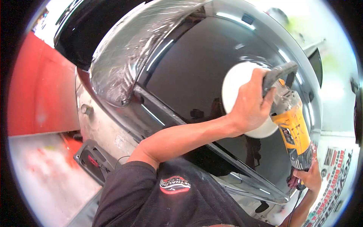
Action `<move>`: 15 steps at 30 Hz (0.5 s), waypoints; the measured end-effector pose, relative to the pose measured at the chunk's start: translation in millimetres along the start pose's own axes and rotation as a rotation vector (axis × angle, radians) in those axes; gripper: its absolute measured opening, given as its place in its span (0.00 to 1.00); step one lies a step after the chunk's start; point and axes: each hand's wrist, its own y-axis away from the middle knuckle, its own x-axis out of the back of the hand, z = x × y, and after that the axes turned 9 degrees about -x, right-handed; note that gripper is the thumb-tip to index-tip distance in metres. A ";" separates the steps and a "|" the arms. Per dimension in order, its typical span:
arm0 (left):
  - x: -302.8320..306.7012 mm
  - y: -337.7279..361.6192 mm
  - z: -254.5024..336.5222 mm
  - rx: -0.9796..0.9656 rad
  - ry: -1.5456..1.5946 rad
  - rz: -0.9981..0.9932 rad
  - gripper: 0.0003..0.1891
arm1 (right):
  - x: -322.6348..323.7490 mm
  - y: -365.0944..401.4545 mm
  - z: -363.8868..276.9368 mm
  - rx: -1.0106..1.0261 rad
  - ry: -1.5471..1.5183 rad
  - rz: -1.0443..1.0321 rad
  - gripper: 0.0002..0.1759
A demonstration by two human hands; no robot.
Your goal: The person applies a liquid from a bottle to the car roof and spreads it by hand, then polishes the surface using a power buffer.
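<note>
A yellow and black polisher [293, 130] lies against a glossy black car panel [196, 72], its round white foam pad [236, 81] flat on the paint. My left hand [249, 109] grips the dark handle at the polisher's head, over the pad. The tool's rear end sits in my right hand [311, 178] at the lower right, where the cord leaves it. My black sleeve and shirt with a red and white logo [174, 184] fill the bottom of the view.
Clear plastic sheeting [128, 56] covers part of the car at the upper left. A red surface [41, 90] stands at the left, with a dark device [92, 160] on the floor below it. A printed banner [334, 181] lies at the right.
</note>
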 end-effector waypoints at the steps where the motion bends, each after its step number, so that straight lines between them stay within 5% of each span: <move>1: -16.1 0.6 -2.2 0.005 0.024 -0.026 0.16 | 5.7 5.8 8.3 -0.029 -0.023 0.028 0.65; 8: -38.9 -14.2 -30.8 0.012 0.066 -0.088 0.15 | 9.2 18.1 -1.9 -0.184 -0.076 0.136 0.70; 15: 41.8 -65.3 -47.9 -0.015 -0.162 0.148 0.16 | -2.6 -74.1 -62.4 0.106 0.110 0.006 0.66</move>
